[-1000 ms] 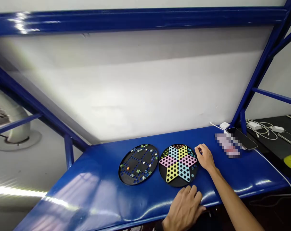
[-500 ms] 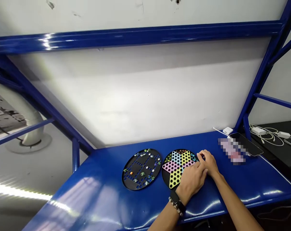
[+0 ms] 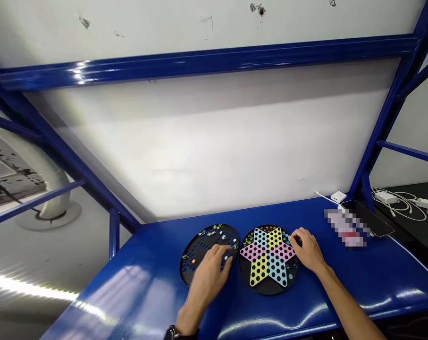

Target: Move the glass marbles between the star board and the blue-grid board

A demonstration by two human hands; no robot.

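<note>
The left hand (image 3: 208,283) covers the lower right of the black board (image 3: 203,243), and whether its curled fingers grip anything is hidden. The right hand (image 3: 308,250) sits curled at the right edge of the star board (image 3: 270,289); whether it holds anything can't be told.

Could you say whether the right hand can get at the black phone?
Probably yes: only blue tabletop and a pixelated item lie between the right hand and the phone, and the item only partly covers it.

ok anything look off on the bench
The orange marble on the left round black board stands out, since the others there look glassy green, blue or white. A pixelated blur also covers something beside the phone.
</note>
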